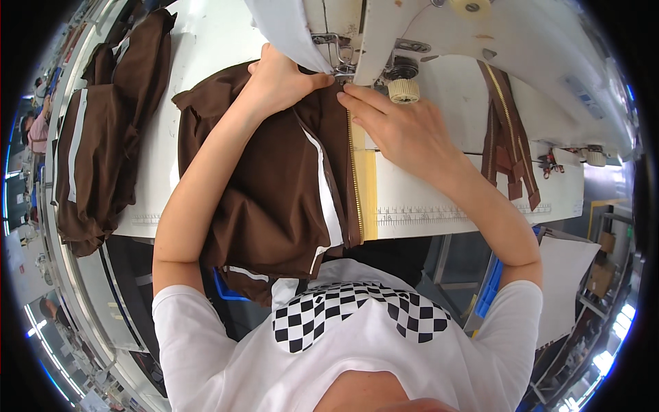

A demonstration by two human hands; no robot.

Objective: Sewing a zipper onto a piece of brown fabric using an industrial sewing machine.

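Observation:
A brown garment piece (268, 185) with white strips lies on the sewing machine bed and hangs over its near edge. Along its right edge runs a brown zipper (356, 185) with gold teeth. My left hand (283, 81) grips the cloth just left of the presser foot (345, 71), thumb reaching toward the foot and fingers partly hidden. To the right of the foot, my right hand (408, 123) lies with fingers stretched out, their tips resting at the zipper's upper end. The needle tip cannot be made out.
The sewing machine head (508, 41) overhangs the far right. More brown cloth pieces (103, 144) lie at the left. Loose zippers (504, 130) lie at the right. A yellow strip (370, 192) and a printed ruler (439, 211) mark the bed. Other people are at the far left.

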